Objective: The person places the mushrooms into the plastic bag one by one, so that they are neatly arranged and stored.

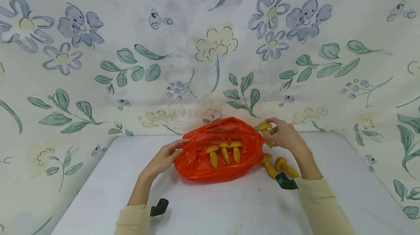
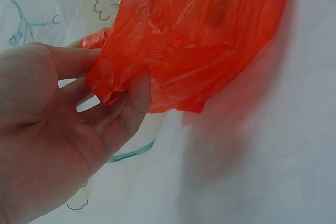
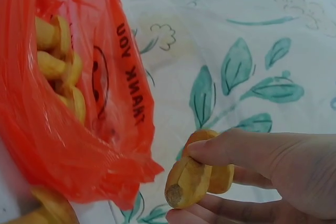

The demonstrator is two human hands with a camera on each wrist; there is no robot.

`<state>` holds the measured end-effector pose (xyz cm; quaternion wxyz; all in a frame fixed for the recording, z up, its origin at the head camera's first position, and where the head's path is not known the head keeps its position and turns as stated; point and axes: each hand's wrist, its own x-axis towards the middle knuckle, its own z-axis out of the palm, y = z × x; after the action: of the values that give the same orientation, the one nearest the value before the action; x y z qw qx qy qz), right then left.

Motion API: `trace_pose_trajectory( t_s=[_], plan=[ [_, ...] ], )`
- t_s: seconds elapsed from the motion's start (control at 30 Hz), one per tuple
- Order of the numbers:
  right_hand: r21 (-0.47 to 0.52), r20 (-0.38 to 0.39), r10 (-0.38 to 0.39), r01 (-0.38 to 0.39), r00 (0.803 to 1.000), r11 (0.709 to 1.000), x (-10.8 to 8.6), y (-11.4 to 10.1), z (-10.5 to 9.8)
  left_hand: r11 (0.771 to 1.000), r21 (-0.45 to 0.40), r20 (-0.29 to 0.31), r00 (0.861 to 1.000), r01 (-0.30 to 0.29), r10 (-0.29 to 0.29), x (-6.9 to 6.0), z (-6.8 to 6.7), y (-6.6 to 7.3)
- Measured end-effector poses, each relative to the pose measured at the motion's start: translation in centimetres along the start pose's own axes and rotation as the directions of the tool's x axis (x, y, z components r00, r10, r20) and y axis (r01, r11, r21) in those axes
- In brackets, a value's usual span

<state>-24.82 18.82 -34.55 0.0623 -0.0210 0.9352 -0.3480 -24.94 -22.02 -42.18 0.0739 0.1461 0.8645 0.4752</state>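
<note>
A red plastic bag [image 1: 193, 171] with dark printing lies open on the white table, and three yellow mushrooms [image 1: 224, 153] show inside it. My left hand [image 1: 165, 159] pinches the bag's left edge; in the left wrist view the thin plastic [image 2: 173, 40] sits between the thumb and fingers of that hand [image 2: 68, 114]. Just off the bag's right edge, my right hand [image 1: 287, 134] holds another yellow mushroom [image 1: 264, 127] by thumb and fingers. Its stem end [image 3: 184, 187] faces the right wrist camera, beside the bag's printed side [image 3: 128, 72].
Two more yellow mushrooms, one [image 1: 269, 166] by the bag's lower right edge and one [image 1: 286, 167] farther right, lie on the white table [image 1: 223, 209] below my right hand. Behind the table hangs a floral cloth [image 1: 183, 45].
</note>
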Motion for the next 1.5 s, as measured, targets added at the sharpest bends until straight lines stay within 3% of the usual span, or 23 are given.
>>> trace_pose_trajectory(
  t_s=[0.1, 0.37, 0.87, 1.07, 1.17, 1.3, 1.5],
  plan=[
    [0.012, 0.002, -0.007, 0.007, 1.0, 1.0, 0.1, -0.4, 0.4, 1.0, -0.001, 0.0, 1.0, 0.004, -0.004, -0.1, 0.0, 0.0],
    [0.055, 0.02, -0.049, 0.048, 0.999, 0.997, 0.5, -1.3, 1.0, 0.998, 0.016, -0.001, 0.998, -0.057, 0.057, -0.1, -0.1, -0.1],
    [0.053, 0.019, -0.076, 0.074, 0.997, 0.996, 0.7, -2.9, 3.2, 1.0, -0.007, -0.003, 1.0, -0.018, 0.018, 0.1, 0.0, -0.1],
    [0.026, -0.002, -0.108, 0.108, 0.994, 0.994, 0.8, -3.4, 4.0, 0.999, 0.004, -0.006, 0.999, -0.049, 0.049, 0.1, 0.0, 0.0],
    [0.044, 0.003, -0.097, 0.097, 0.995, 0.994, 0.9, -3.5, 4.5, 0.999, 0.006, 0.003, 0.999, -0.053, 0.053, 0.1, -0.1, 0.0],
    [0.086, 0.018, -0.078, 0.076, 0.997, 0.993, 1.0, -3.7, 5.3, 1.0, -0.015, -0.001, 1.0, -0.017, 0.017, 0.1, 0.0, 0.0],
    [0.09, 0.012, -0.09, 0.088, 0.996, 0.992, 1.3, -3.9, 7.1, 0.999, -0.015, 0.002, 1.0, -0.029, 0.029, 0.0, 0.0, 0.1]
  ],
)
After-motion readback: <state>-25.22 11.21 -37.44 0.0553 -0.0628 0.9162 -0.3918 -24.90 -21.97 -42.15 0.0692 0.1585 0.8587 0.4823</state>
